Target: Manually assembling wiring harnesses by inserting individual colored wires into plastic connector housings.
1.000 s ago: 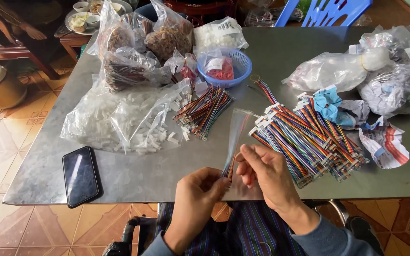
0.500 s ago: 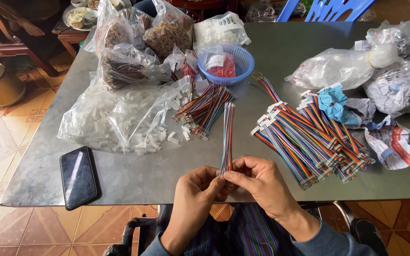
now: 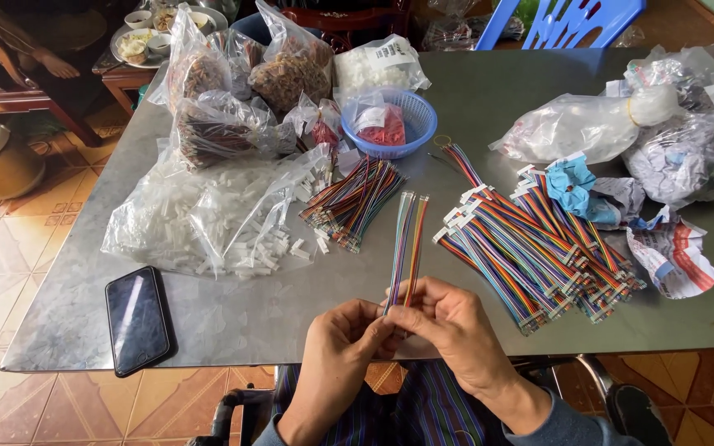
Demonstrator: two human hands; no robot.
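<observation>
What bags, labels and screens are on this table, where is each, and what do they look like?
Phone: table's near left edge, flat black rectangle, screen dark.
Connector bag: left of centre, big clear bag of small white pieces.
Labelled bag: far centre, clear, white contents, white label.
Red-parts bag: inside the blue basket, small, clear, white label.
Brown bags: far left, clear, knotted, brown contents.
Printed wrapper: right, crumpled, white with red.
</observation>
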